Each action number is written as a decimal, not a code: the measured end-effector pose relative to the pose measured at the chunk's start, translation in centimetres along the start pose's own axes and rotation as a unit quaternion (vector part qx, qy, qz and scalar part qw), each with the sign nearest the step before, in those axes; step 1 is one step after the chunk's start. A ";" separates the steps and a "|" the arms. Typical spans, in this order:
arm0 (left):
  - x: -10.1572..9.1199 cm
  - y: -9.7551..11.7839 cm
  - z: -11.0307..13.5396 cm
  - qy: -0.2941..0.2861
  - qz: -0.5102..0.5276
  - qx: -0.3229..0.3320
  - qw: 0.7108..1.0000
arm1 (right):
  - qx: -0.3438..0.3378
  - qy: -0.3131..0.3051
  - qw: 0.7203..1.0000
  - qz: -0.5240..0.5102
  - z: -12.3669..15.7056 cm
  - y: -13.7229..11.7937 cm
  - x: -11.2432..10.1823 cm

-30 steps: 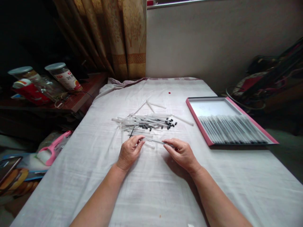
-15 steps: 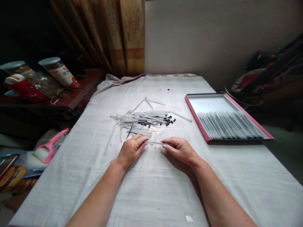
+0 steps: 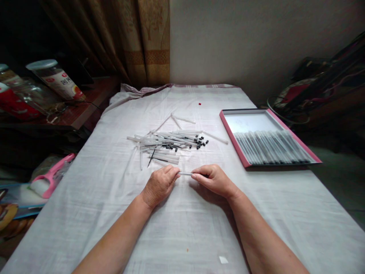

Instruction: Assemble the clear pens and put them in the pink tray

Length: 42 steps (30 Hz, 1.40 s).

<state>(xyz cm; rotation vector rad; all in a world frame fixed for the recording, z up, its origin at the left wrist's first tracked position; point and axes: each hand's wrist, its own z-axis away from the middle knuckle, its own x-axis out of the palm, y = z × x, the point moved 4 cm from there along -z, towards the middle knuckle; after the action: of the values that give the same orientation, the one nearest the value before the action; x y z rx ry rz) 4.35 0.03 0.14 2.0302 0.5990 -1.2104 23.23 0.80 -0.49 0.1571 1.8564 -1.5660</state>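
Observation:
Between my two hands runs a thin, clear pen barrel (image 3: 186, 174), held level just above the cloth. My left hand (image 3: 162, 183) is closed, pinching its left end. At the other end, the fingers of my right hand (image 3: 213, 179) pinch it too, and they hide what sits there. Just beyond my hands lies a loose pile of clear pen tubes (image 3: 164, 142), some with dark refills in them. Several small black end plugs (image 3: 202, 141) are scattered at the pile's right side. A dark refill (image 3: 152, 157) lies slanted near my left hand.
On the right stands a pink-edged open box (image 3: 232, 140) with a row of pens (image 3: 270, 148) in it. A small red piece (image 3: 200, 104) lies far back, a white scrap (image 3: 223, 260) close to me. Jars (image 3: 61, 82) and pink scissors (image 3: 54, 177) are at the left.
My hands have come slightly closer together on the pen barrel, so less of it shows between them. The whole view has shifted a little; the pile and box look the same.

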 end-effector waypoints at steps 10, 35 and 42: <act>0.1 -0.9 -0.7 0.016 0.116 -0.044 0.992 | 0.010 0.024 0.999 0.032 0.0 -1.1 0.0; 0.3 -2.4 -0.6 0.085 0.167 -0.096 0.978 | 0.395 0.395 0.749 0.356 4.8 7.8 -16.3; 0.3 -2.4 -0.6 0.085 0.173 -0.098 0.976 | 0.352 0.383 0.756 0.397 4.7 6.6 -16.1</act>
<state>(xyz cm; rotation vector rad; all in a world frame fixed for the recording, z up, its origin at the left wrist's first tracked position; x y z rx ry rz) 3.20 2.00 -0.71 1.9792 0.4039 -0.7496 40.65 3.60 3.11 1.9038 1.2179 -1.5254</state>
